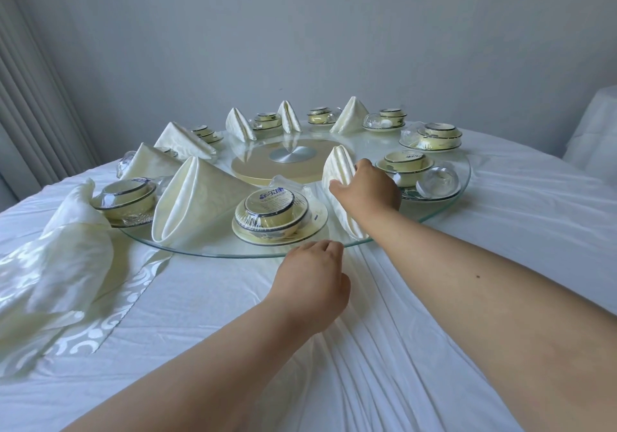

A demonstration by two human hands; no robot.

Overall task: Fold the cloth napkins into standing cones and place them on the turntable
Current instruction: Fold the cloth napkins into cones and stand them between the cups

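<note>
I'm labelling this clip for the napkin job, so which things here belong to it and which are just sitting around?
Part of the job:
- cone napkin held by the right hand
- left hand at the glass turntable rim
- finished cones, e.g.
- unfolded napkins

Just there:
- wrapped bowl sets, e.g.
- white tablecloth
- curtain

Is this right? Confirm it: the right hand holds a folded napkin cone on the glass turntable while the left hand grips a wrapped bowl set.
Not quite. In the head view the left hand touches the glass turntable at its near rim, gripping no bowl set. The right hand does hold the folded napkin cone.
</note>
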